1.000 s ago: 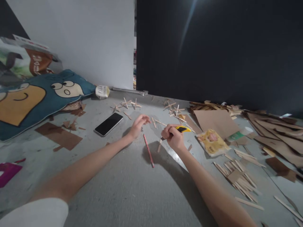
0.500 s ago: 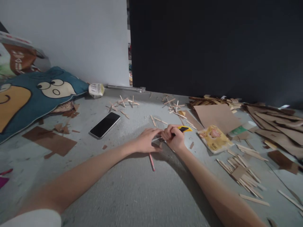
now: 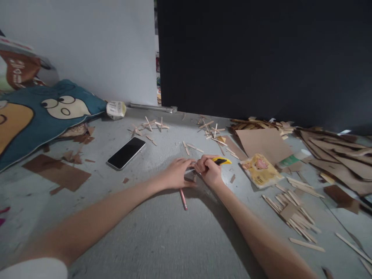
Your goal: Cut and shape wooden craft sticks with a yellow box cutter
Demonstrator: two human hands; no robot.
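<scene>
My right hand (image 3: 209,170) is closed in a fist around a yellow and black utility knife (image 3: 222,160), whose rear end sticks out to the right. Its blade end lies toward my left hand and is mostly hidden by the fingers. Fingers and thumb of my left hand (image 3: 181,173) are curled around a short wooden craft stick (image 3: 194,176), steadying it low over the table beside the knife. Just below my left hand lies a red pencil (image 3: 183,199), partly hidden under it.
A black phone (image 3: 126,153) lies to the left, near a blue cushion (image 3: 37,116). Small joined stick pieces (image 3: 157,124) stand at the back. On the right are a yellow packet (image 3: 260,171), loose craft sticks (image 3: 293,213) and stacked cardboard (image 3: 334,155).
The whole view has shifted slightly, so things appear a little further left. The knife's rear end is tilted a bit lower; both hands keep nearly the same grip.
</scene>
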